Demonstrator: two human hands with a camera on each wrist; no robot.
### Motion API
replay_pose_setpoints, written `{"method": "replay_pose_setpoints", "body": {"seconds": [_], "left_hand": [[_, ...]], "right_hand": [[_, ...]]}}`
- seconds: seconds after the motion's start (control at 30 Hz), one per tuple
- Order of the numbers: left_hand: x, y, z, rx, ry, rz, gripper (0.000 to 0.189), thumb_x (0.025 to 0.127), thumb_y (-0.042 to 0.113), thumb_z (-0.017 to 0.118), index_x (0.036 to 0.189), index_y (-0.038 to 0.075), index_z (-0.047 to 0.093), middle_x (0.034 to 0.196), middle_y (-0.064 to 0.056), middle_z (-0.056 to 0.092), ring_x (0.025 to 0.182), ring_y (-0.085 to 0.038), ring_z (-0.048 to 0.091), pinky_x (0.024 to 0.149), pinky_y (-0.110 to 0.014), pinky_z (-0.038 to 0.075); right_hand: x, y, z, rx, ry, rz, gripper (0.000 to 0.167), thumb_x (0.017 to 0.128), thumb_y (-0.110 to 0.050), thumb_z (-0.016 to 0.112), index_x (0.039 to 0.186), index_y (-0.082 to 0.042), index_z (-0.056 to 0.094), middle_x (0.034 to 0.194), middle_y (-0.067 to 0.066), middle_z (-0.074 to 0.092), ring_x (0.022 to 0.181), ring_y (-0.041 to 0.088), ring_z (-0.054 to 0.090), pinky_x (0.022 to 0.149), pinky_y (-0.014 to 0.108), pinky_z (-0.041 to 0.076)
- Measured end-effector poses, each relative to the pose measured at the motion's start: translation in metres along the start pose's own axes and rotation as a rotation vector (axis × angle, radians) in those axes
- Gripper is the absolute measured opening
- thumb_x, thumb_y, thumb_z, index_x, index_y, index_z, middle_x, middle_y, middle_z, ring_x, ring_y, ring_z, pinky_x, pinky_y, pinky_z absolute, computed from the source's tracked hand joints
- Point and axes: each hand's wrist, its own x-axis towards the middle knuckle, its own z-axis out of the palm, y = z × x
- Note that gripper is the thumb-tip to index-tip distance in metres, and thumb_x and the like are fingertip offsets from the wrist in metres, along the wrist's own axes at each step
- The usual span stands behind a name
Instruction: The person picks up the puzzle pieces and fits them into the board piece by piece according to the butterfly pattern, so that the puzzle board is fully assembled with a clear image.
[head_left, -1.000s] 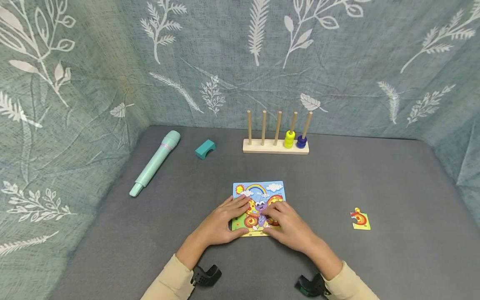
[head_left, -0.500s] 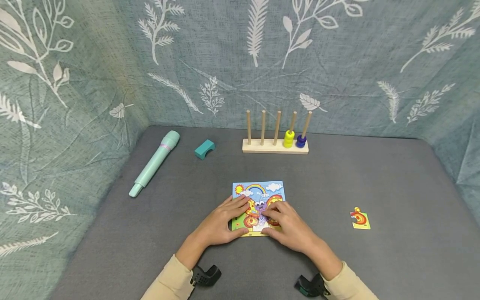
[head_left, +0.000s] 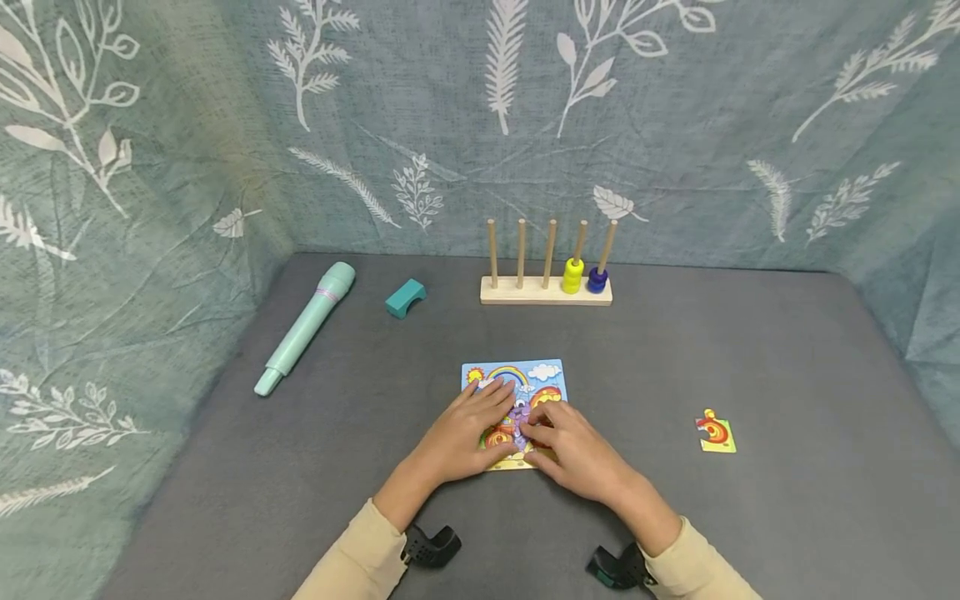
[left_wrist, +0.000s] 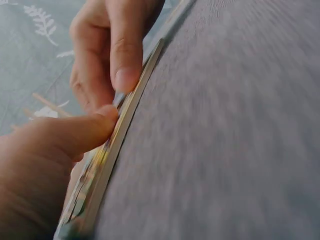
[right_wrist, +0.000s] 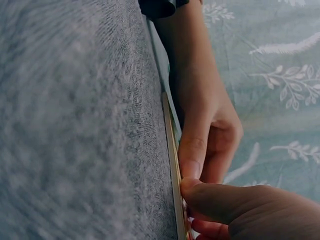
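Observation:
A square jigsaw puzzle [head_left: 543, 372] lies on the dark grey tabletop, showing a purple butterfly under a rainbow, with sun and clouds. My left hand [head_left: 468, 429] rests across its left half, fingers extended, thumb near the bottom edge. From the right, my right hand [head_left: 573, 446] has curled fingers on the lower middle, where index finger and thumb pinch a puzzle piece [head_left: 522, 440], mostly covered. Both thumbs nearly meet above the board's thin edge [left_wrist: 117, 142] in the left wrist view. The lower right of the picture is hidden under the right hand.
One loose puzzle piece [head_left: 717, 433] with a red and yellow swirl lies to the right. At the back stands a wooden peg rack [head_left: 517, 292] with yellow and blue beads. A teal arch block [head_left: 406, 297] and a mint toy microphone [head_left: 303, 329] lie at left.
My left hand has slid right and a little up over the puzzle, covering more of the butterfly. The right hand stays nearly in place. The whole head view has shifted slightly.

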Motion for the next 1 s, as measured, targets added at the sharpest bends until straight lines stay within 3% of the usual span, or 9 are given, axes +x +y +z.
{"method": "replay_pose_setpoints", "body": {"seconds": [0.33, 0.63, 0.83, 1.0], "left_hand": [[0.005, 0.000, 0.006, -0.041, -0.043, 0.040, 0.059, 0.090, 0.038, 0.061, 0.137, 0.004, 0.050, 0.142, -0.008, 0.049, 0.136, -0.019, 0.041, 0.117, -0.043, 0.029], [0.006, -0.001, 0.007, -0.054, -0.021, 0.054, 0.060, 0.089, 0.039, 0.063, 0.137, 0.005, 0.051, 0.143, -0.007, 0.049, 0.136, -0.019, 0.042, 0.118, -0.041, 0.028], [0.006, -0.002, 0.007, -0.061, -0.026, 0.053, 0.060, 0.089, 0.039, 0.062, 0.137, 0.005, 0.050, 0.143, -0.006, 0.048, 0.136, -0.018, 0.041, 0.118, -0.041, 0.027], [0.004, -0.004, 0.008, -0.061, -0.033, 0.052, 0.060, 0.090, 0.040, 0.061, 0.138, 0.006, 0.050, 0.145, -0.005, 0.046, 0.137, -0.018, 0.039, 0.118, -0.041, 0.026]], "right_hand": [[-0.010, 0.004, -0.010, 0.092, -0.075, 0.085, 0.046, 0.084, -0.025, 0.072, 0.125, -0.007, 0.062, 0.120, 0.003, 0.058, 0.112, 0.019, 0.053, 0.095, 0.040, 0.048], [-0.047, 0.033, -0.044, 0.077, -0.023, 0.231, 0.056, 0.082, -0.023, 0.074, 0.132, -0.004, 0.055, 0.128, 0.008, 0.056, 0.120, 0.026, 0.052, 0.098, 0.047, 0.047], [-0.076, 0.056, -0.061, 0.031, 0.068, 0.285, 0.058, 0.079, -0.017, 0.077, 0.130, -0.003, 0.054, 0.125, 0.011, 0.056, 0.116, 0.030, 0.052, 0.091, 0.047, 0.045], [-0.097, 0.071, -0.077, 0.017, 0.078, 0.377, 0.059, 0.080, -0.018, 0.076, 0.132, -0.003, 0.053, 0.127, 0.014, 0.054, 0.108, 0.032, 0.055, 0.082, 0.049, 0.048]]}}
